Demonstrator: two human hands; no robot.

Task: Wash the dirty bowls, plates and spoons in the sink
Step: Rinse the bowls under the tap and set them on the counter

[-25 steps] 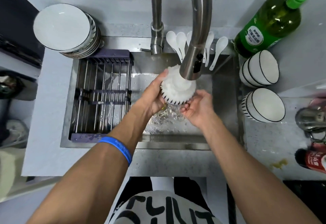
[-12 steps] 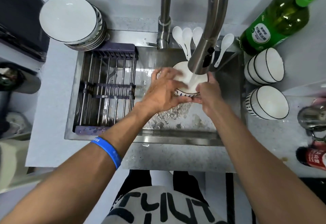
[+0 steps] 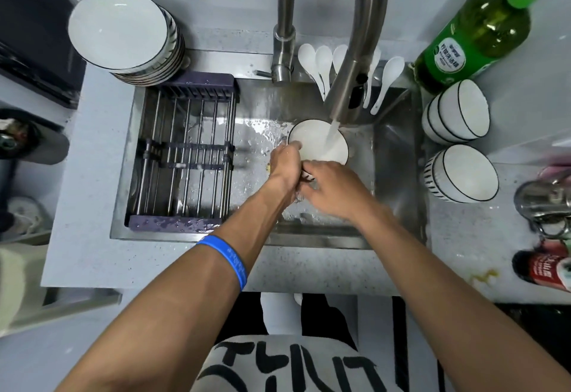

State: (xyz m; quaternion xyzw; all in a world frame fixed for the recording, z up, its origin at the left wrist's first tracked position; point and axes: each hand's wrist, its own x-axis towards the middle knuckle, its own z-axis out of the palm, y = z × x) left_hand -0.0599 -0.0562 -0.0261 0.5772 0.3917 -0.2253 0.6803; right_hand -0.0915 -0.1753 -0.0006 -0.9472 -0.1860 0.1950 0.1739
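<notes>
Now both hands meet over the sink [image 3: 392, 156], clamped on one bowl [image 3: 309, 139]. The left hand [image 3: 285, 164] curls its fingers over the bowl's near-left rim, with a fingertip inside the bowl. The right hand [image 3: 332, 189] grips the bowl from the near side, low on its outer wall; how its fingertips lie under the bowl cannot be told. The bowl is tilted, its white inside facing up and away from the hands, and water [image 3: 332, 136] from the faucet [image 3: 355, 82] pours straight into it, just beyond the left fingers.

Beyond the hands, on the sink's far ledge, white spoons [image 3: 312, 64] lie side by side, partly hidden behind the faucet. Left of the left hand, a rack [image 3: 185, 156] sits across the sink's left half, wet along its near edge. Farther left and beyond it, a stack of plates [image 3: 120, 30] stands on the counter [image 3: 86, 237]. Right of the right hand, on the counter past the sink wall, two stacks of bowls lie on their sides: the far stack [image 3: 457, 113] and the near stack [image 3: 462, 173]. Beyond those, a green bottle [image 3: 469, 42] lies tilted. A blue band [image 3: 230, 260] circles the left wrist. Near the right forearm, a yellow smear [image 3: 483, 275] marks the counter beside a red can [image 3: 543, 268].
</notes>
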